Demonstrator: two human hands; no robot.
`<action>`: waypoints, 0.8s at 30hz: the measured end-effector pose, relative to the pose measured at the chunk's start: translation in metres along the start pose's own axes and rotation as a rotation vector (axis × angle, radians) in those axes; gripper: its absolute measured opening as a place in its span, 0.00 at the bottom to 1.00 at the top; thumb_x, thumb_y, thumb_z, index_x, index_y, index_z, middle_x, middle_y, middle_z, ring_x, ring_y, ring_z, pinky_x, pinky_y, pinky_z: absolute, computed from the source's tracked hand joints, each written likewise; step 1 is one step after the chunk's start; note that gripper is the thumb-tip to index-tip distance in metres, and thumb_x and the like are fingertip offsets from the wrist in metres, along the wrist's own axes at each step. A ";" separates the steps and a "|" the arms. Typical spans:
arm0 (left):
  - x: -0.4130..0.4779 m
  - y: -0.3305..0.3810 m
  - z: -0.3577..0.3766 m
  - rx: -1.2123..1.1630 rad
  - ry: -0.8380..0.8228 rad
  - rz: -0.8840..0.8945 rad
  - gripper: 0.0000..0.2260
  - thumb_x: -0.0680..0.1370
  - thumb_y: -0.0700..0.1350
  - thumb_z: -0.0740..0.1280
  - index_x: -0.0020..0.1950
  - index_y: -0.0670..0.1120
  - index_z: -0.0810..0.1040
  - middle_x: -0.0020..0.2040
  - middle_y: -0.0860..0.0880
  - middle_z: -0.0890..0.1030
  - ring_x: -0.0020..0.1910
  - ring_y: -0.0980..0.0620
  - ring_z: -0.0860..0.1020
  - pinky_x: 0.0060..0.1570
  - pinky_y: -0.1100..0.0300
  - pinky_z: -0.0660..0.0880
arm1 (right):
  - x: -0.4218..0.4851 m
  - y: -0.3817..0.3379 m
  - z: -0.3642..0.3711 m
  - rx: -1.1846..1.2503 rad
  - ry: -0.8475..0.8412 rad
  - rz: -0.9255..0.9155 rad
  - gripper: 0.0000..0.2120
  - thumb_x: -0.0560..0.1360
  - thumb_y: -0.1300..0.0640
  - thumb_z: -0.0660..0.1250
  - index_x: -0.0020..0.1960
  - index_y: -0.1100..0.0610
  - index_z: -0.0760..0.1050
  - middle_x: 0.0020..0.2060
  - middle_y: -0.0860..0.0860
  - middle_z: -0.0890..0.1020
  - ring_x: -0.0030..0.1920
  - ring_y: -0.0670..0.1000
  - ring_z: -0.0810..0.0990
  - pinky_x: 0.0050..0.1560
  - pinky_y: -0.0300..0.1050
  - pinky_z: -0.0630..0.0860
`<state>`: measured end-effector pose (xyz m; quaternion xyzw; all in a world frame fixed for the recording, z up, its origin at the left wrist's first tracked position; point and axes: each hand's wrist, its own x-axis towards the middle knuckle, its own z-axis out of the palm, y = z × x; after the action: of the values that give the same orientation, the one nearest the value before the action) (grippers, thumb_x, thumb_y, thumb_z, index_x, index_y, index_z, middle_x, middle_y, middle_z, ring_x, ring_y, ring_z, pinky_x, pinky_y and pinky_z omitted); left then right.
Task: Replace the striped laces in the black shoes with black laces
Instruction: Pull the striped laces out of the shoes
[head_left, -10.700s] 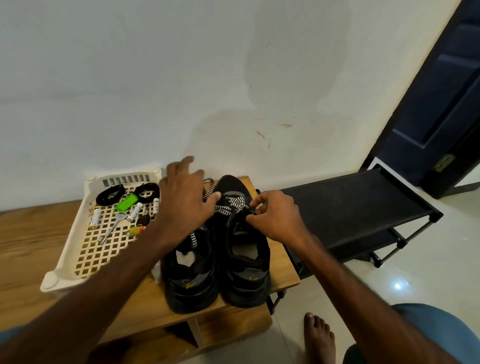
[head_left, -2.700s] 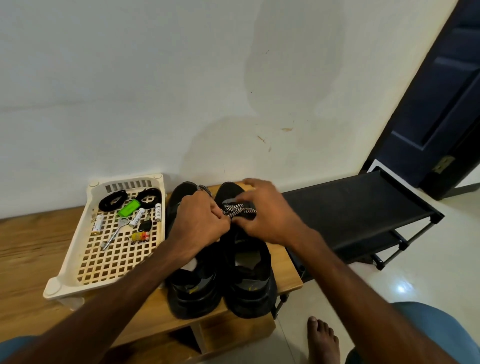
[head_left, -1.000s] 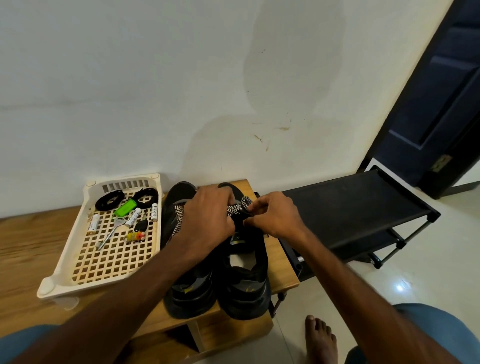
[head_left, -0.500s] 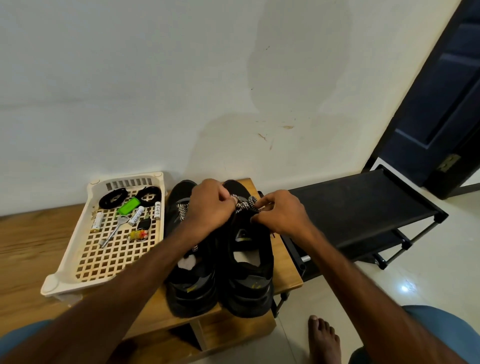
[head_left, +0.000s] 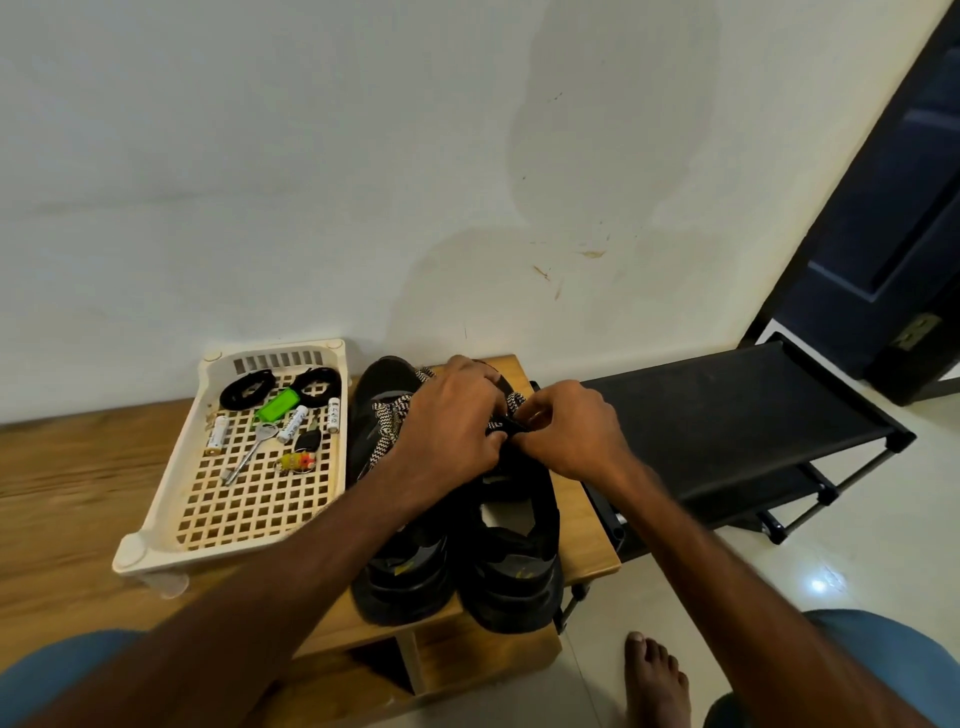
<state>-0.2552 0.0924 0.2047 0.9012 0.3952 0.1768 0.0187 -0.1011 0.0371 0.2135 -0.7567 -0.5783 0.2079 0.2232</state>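
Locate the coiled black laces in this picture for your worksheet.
In the head view, the black laces lie coiled at the far end of the cream tray, left of the black shoes and just behind the green tag.

- Two black shoes (head_left: 511, 566) stand side by side on a wooden bench (head_left: 67, 493), toes toward 12 o'clock.
- The left hand (head_left: 452, 421) and right hand (head_left: 571, 431) meet over the shoe nearer 3 o'clock, both pinching its striped lace (head_left: 387, 423), whose slack trails over the other shoe.
- At the shoes' 9 o'clock, a tray (head_left: 156, 540) holds two coiled black laces (head_left: 247, 388), batteries (head_left: 293, 423) and a key (head_left: 249, 452).
- A black rack (head_left: 727, 431) stands at 3 o'clock.
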 end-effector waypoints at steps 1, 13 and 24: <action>0.001 0.001 0.001 0.017 0.013 -0.010 0.11 0.74 0.51 0.73 0.54 0.50 0.86 0.66 0.52 0.79 0.67 0.52 0.70 0.62 0.57 0.71 | 0.000 -0.001 0.000 -0.008 0.000 -0.005 0.17 0.73 0.54 0.77 0.61 0.53 0.84 0.54 0.51 0.87 0.51 0.48 0.85 0.53 0.43 0.83; 0.005 -0.040 -0.026 -0.064 0.242 -0.298 0.05 0.77 0.43 0.71 0.51 0.45 0.85 0.57 0.50 0.80 0.60 0.51 0.74 0.54 0.53 0.77 | -0.002 0.005 -0.006 -0.015 0.004 0.039 0.23 0.71 0.58 0.80 0.64 0.53 0.79 0.59 0.54 0.83 0.49 0.48 0.81 0.43 0.37 0.78; 0.002 0.007 0.004 0.041 -0.087 -0.020 0.16 0.74 0.50 0.72 0.61 0.50 0.83 0.71 0.51 0.74 0.71 0.50 0.66 0.68 0.50 0.70 | -0.006 -0.005 0.000 -0.096 0.024 0.002 0.23 0.71 0.58 0.79 0.64 0.54 0.79 0.57 0.53 0.84 0.54 0.52 0.83 0.50 0.43 0.80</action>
<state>-0.2473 0.0895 0.2029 0.9043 0.4065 0.1291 0.0192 -0.1065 0.0323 0.2162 -0.7696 -0.5840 0.1711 0.1933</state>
